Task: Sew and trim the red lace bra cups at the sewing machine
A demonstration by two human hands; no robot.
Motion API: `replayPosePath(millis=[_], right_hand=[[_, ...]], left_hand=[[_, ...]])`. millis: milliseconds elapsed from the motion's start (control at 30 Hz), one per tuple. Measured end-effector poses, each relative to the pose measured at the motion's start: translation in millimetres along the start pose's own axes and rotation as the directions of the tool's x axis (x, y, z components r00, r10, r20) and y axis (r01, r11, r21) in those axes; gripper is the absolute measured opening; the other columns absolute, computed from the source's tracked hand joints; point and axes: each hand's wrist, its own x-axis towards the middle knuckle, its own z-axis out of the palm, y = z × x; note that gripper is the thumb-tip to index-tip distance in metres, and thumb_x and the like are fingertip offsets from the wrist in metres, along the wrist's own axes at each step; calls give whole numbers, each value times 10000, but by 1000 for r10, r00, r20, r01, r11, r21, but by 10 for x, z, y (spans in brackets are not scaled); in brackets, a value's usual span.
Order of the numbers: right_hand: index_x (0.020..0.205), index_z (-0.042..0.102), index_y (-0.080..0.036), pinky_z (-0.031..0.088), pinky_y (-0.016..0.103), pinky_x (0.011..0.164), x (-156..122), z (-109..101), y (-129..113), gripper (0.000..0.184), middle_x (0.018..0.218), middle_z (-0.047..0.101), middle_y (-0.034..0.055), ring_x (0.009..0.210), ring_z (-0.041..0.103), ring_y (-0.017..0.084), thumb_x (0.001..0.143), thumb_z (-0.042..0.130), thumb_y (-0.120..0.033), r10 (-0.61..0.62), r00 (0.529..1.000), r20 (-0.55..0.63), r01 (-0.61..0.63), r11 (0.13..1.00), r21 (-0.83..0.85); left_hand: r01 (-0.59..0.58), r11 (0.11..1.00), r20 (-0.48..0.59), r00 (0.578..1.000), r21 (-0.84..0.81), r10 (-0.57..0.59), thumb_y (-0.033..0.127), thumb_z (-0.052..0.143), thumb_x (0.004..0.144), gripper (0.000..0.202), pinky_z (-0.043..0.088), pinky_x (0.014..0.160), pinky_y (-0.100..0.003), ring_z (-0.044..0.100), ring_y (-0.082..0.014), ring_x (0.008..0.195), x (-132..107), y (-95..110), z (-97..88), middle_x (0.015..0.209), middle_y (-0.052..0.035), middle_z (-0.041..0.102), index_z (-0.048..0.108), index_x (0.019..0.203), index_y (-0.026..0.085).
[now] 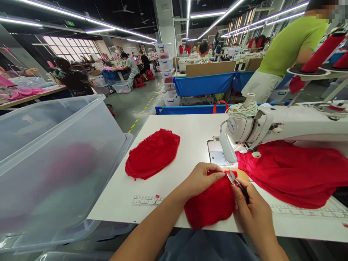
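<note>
A piece of red fabric [209, 206] hangs over the front edge of the white sewing table, its top edge pinched between the thumb and fingers of my left hand [205, 177]. My right hand [251, 204] is closed around small thread snips [240, 186]. Their blades lie at the fabric's upper edge, just right of my left fingertips. Behind my hands stands a white sewing machine [293, 121], its needle area partly hidden by a pale guard. More red fabric [296, 174] is heaped under the machine arm. To the left lies a flat stack of red pieces [153, 154].
A large clear plastic bin [54, 174] with coloured contents stands against the table's left side. A printed ruler [148, 201] runs along the front edge. Red thread cones [324, 52] stand at right. A person in a yellow-green shirt [292, 47] leans beyond the machine.
</note>
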Motion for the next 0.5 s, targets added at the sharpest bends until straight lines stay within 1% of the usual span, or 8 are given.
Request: replayPosePath(millis=[100,167,233,300,400,500], right_hand=[[1029,617,-253,504,290,560,-30,34,-27,382,827,732,31,647,667,203,889,442,-563,-7,997,-74,3,999,-44],[1022,612,-263,494,298,560,-58,63,-69,367,772,714,21,628,655,209,905,419,-552,-3,992,-125,-2,999,-39],[1026,611,-266,481,298,550,-85,89,-109,365,768,708,18,600,636,202,919,399,-542,-1,988,-154,-3,1000,-21],[1027,611,-259,476,296,546,-101,102,-126,370,807,718,28,598,629,198,924,394,-540,-9,987,-160,9,1000,2],[1036,610,-251,493,298,578,-92,92,-102,382,870,734,48,650,654,206,924,395,-545,4,987,-159,3,999,44],[1015,623,-251,516,293,594,-52,61,-73,394,907,741,62,711,681,219,893,436,-575,22,992,-123,-11,996,85]], left_hand=[[-47,997,24,999,67,46,320,590,817,222,394,706,-256,551,-164,728,-1,9,10,724,-25,648,702,749,140],[-68,990,23,998,122,66,303,569,823,223,397,707,-260,552,-168,726,1,10,13,721,-30,651,702,749,141],[-85,984,23,996,154,83,300,556,827,228,408,724,-265,567,-178,751,4,9,17,748,-37,668,710,762,145],[-95,983,31,995,156,91,306,553,831,234,420,739,-270,582,-190,779,4,4,30,778,-43,683,720,777,151],[-103,981,51,994,166,95,316,556,832,237,428,738,-271,593,-196,789,-3,-24,76,794,-45,692,735,786,167],[-168,959,166,977,226,132,314,551,835,239,422,724,-267,583,-185,747,-9,-73,131,763,-32,687,741,757,191]])
